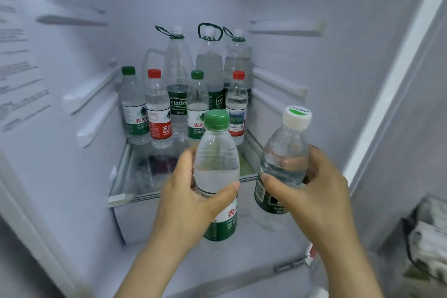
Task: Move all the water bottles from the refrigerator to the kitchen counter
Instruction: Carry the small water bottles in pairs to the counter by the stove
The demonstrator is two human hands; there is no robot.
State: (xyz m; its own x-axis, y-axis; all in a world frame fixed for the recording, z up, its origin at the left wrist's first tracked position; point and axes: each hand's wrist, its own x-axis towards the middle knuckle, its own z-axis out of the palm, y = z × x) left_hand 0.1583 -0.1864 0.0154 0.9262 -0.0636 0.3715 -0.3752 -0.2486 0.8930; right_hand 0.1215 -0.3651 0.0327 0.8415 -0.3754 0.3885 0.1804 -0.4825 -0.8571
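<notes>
Two bottles in hand, caps up, just ahead of the glass shelf's point(125, 197) front edge!
The left hand point(191, 198) wraps the clear green-capped plastic water bottle point(217, 167), long axis near vertical; the right hand point(314, 186) clasps the clear white-capped plastic bottle point(285, 152), cap leaning slightly right. Both hang apart from the fridge walls point(338, 80). Seven upright bottles point(158, 109), it seems, crowd the shelf's back edge.

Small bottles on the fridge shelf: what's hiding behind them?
Behind the four small bottles stand three tall bottles with white caps and green loop handles. Their lower parts are covered by the front row, so anything else back there is hidden.
</notes>
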